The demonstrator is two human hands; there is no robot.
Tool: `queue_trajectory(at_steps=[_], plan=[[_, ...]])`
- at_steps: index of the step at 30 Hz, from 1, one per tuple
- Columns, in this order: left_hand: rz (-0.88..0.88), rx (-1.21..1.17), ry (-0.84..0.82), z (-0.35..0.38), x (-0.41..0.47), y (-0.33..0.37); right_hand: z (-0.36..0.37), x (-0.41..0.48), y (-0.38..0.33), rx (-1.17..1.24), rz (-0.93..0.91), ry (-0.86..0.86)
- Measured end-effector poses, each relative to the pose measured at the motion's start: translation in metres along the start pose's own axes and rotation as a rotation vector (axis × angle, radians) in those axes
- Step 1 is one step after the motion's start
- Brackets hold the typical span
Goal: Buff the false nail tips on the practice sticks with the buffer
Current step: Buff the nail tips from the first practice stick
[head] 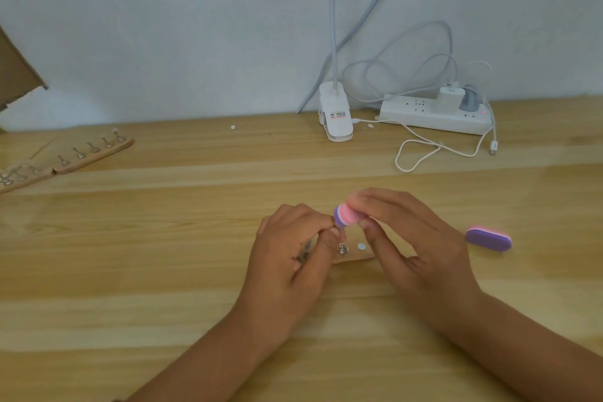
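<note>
At the middle of the wooden table, my right hand (pixel 411 238) pinches a small pink and purple buffer block (pixel 347 215) between thumb and fingers. My left hand (pixel 290 251) grips a thin metal practice stick (pixel 305 253); its nail tip sits against the buffer's purple end and is mostly hidden by my fingers. Under my hands lies a wooden holder strip (pixel 354 256) with one metal stand (pixel 342 250) and a white round pad (pixel 361 246) on it.
A second purple and pink buffer (pixel 488 238) lies right of my right hand. Two wooden holder strips with several practice sticks (pixel 93 152) lie at the far left. A white clip lamp (pixel 336 117), a power strip (pixel 434 114) and loose white cables (pixel 421 153) are at the back.
</note>
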State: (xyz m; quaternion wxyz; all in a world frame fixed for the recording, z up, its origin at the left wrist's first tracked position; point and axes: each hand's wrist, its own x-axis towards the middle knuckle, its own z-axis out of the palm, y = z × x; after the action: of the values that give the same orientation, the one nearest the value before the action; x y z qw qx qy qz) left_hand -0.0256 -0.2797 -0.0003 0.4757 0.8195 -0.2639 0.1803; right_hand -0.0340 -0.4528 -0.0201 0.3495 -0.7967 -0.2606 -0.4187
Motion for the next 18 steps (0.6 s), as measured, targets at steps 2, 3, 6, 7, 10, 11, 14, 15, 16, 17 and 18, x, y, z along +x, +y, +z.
queue_trajectory(at_steps=[2, 3, 6, 7, 10, 11, 14, 15, 16, 17, 18], plan=[[0.020, 0.002, -0.011, 0.000, 0.000, 0.000, 0.000, -0.001, -0.001, 0.027, -0.038, -0.013], [0.029, 0.001, -0.015, 0.001, 0.000, 0.000, 0.000, -0.001, -0.002, 0.035, -0.055, -0.020], [0.012, -0.001, -0.018, 0.001, 0.000, -0.001, -0.001, 0.000, 0.001, 0.007, -0.016, -0.002], [0.009, 0.002, -0.023, 0.000, 0.000, -0.001, -0.001, 0.000, 0.001, 0.012, -0.008, 0.003], [0.021, -0.019, -0.036, 0.000, -0.001, 0.000, 0.001, -0.003, -0.003, 0.031, -0.060, -0.017], [0.014, -0.030, -0.036, 0.000, 0.000, 0.000, 0.001, -0.002, -0.002, 0.009, -0.054, -0.022], [-0.019, -0.072, -0.036, 0.000, -0.001, -0.001, -0.003, 0.004, 0.007, -0.036, 0.088, 0.014], [-0.030, -0.089, -0.037, 0.001, -0.001, 0.000, -0.005, 0.005, 0.007, -0.027, 0.120, 0.029], [-0.040, -0.107, -0.039, 0.000, -0.001, 0.000, -0.005, 0.005, 0.006, -0.014, 0.122, 0.035], [-0.043, -0.120, -0.041, 0.000, 0.000, 0.001, -0.004, 0.004, 0.003, -0.003, 0.097, 0.031], [-0.034, -0.120, -0.043, 0.000, 0.000, 0.001, -0.002, 0.002, 0.000, 0.004, 0.055, 0.018]])
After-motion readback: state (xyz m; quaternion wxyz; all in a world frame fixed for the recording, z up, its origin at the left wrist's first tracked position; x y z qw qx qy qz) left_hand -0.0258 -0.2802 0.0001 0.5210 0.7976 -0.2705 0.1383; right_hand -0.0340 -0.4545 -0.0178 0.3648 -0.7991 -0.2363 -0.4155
